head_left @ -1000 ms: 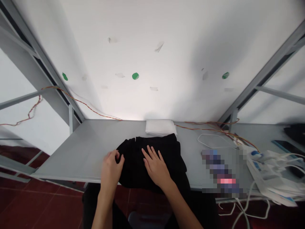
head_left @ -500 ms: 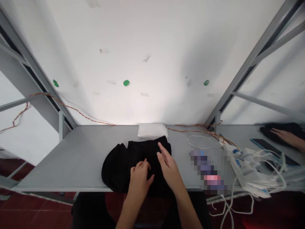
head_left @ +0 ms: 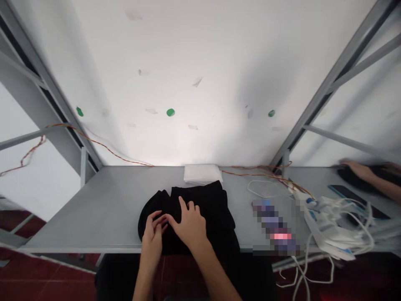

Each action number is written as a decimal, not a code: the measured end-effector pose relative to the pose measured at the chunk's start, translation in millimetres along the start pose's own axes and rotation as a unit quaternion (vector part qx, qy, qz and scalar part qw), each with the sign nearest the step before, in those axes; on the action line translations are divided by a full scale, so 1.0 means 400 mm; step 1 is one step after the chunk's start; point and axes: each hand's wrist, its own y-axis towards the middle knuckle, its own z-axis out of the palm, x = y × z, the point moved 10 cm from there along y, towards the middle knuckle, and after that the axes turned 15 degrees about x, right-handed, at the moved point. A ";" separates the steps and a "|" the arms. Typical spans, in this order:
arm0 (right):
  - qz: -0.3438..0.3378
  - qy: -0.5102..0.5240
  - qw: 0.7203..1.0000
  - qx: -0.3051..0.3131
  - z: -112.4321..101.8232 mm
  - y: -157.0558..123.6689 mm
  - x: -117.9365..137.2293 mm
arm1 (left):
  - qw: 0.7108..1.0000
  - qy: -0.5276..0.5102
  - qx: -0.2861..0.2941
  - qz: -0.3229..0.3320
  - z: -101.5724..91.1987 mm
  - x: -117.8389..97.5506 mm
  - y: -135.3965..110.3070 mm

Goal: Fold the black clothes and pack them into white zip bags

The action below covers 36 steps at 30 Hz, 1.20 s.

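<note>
A black cloth garment [head_left: 216, 209], partly folded, lies on the grey table in front of me; its exact kind cannot be made out. Its left part bulges in a rounded shape, with a notch along the far edge. My right hand [head_left: 191, 223] rests palm down on the middle of the cloth, fingers spread. Over the left part is my left hand [head_left: 153, 230], its fingers loosely bent and apart, with nothing visible in them. The right thumb nearly meets the left fingertips.
Behind the garment sits a white folded packet [head_left: 202, 173]. Right of it lie a blurred-out object [head_left: 275, 225] and tangled white cables [head_left: 351, 221] around a power strip. Farther right, another person's hand [head_left: 360, 170] rests on dark cloth. Twisted wires [head_left: 106, 147] run along the wall.
Both my hands have moved left across the garment. The right hand has come down flat onto its middle. More of the garment's right side shows. The other person's hand has shifted left.
</note>
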 end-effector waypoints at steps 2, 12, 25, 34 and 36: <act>0.011 -0.018 1.000 0.017 0.001 0.014 0.005 | 1.000 -0.010 0.006 -0.008 -0.006 0.010 0.004; -0.073 0.332 0.940 0.007 -0.120 0.005 -0.246 | 0.946 0.294 0.073 0.117 0.225 -0.182 0.021; -0.022 -0.017 0.998 -0.052 -0.078 -0.078 -0.275 | 0.813 0.501 0.195 0.223 0.393 -0.099 0.027; -0.041 0.003 0.998 -0.050 -0.117 -0.023 -0.349 | 0.793 0.567 0.197 0.106 0.294 -0.126 0.109; -0.057 0.036 0.994 -0.081 -0.194 0.033 -0.369 | 0.809 0.547 0.191 0.097 0.289 -0.165 0.188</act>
